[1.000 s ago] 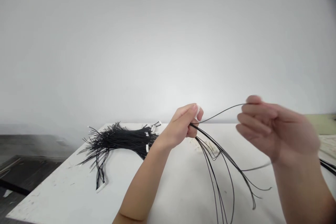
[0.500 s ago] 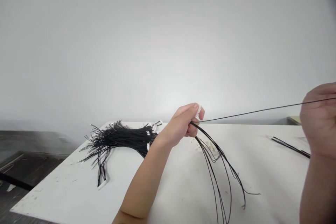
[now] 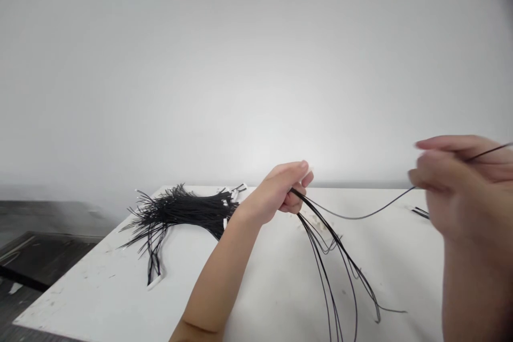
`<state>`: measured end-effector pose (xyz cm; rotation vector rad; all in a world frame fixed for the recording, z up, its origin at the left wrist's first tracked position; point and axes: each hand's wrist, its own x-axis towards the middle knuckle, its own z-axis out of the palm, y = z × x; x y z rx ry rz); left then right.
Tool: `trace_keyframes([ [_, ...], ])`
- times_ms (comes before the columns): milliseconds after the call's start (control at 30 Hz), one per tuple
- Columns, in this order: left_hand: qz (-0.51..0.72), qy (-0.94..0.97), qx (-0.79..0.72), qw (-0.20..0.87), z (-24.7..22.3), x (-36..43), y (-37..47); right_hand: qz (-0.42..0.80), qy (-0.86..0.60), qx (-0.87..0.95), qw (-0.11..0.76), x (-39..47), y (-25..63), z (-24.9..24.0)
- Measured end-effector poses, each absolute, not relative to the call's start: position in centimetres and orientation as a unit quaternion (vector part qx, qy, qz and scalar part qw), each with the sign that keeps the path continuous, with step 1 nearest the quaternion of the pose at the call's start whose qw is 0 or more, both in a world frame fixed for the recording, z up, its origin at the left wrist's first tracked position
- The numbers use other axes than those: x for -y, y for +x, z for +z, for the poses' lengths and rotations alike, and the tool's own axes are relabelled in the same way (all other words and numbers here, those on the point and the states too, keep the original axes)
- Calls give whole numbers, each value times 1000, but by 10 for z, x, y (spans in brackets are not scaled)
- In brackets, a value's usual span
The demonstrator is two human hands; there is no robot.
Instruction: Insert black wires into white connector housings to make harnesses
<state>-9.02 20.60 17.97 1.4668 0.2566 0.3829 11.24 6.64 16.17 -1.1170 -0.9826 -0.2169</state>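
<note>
Our left hand [image 3: 286, 192] clasps black wires [image 3: 323, 217]. Our blurred right hand [image 3: 460, 192] grasps one strand [image 3: 356, 218], which sags between both hands.

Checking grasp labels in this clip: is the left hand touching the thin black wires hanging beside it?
Touching. The head view shows the left hand with its fingers curled around the black wires, which emerge directly from its grip.

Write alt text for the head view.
A left hand grips a bunch of black wires above a white table; one thin wire curves across to the blurred right hand. A heap of wires lies at left.
</note>
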Motion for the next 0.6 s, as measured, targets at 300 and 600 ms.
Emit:
trace_keyframes([
  [300, 133, 668, -104, 724, 174, -203, -85, -13, -546, 639, 542, -94, 61, 153],
  [600, 168, 673, -87, 715, 174, -201, -84, -200, -525, 585, 585, -101, 49, 145],
])
